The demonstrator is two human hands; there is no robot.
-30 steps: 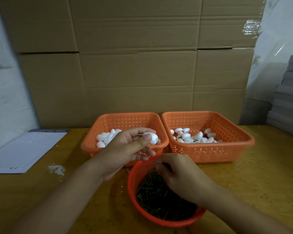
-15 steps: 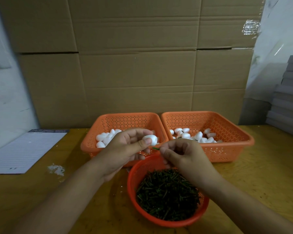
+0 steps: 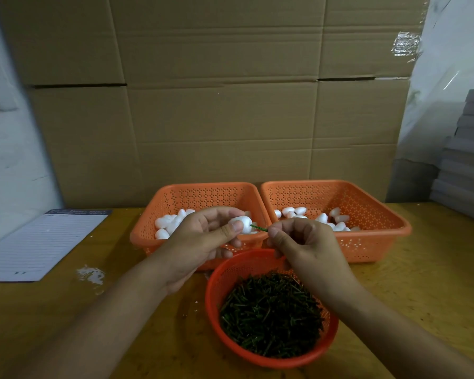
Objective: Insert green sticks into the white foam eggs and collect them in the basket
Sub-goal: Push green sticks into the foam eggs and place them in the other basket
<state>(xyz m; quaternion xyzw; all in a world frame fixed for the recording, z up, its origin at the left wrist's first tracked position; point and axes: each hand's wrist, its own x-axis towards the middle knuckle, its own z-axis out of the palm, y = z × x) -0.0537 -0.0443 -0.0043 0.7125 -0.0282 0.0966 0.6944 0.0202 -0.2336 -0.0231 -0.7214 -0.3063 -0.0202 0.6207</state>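
Nearest, a round red basket (image 3: 216,285) of green sticks (image 3: 271,313) sits on the yellow surface (image 3: 422,283). Above it, the left hand (image 3: 200,242) pinches a white foam egg (image 3: 241,223), and the right hand (image 3: 304,242) pinches a green stick (image 3: 258,228) whose tip touches that egg. Behind, 2 orange baskets (image 3: 381,242) hold loose eggs (image 3: 166,224); both hands partly hide them. Left lies a lined pad (image 3: 39,242); cardboard boxes (image 3: 216,119) stand farthest back.

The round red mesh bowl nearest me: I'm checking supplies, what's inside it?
The round red mesh bowl holds a heap of short dark green sticks. The pile covers the bowl's bottom, and the right hand covers part of its far rim.
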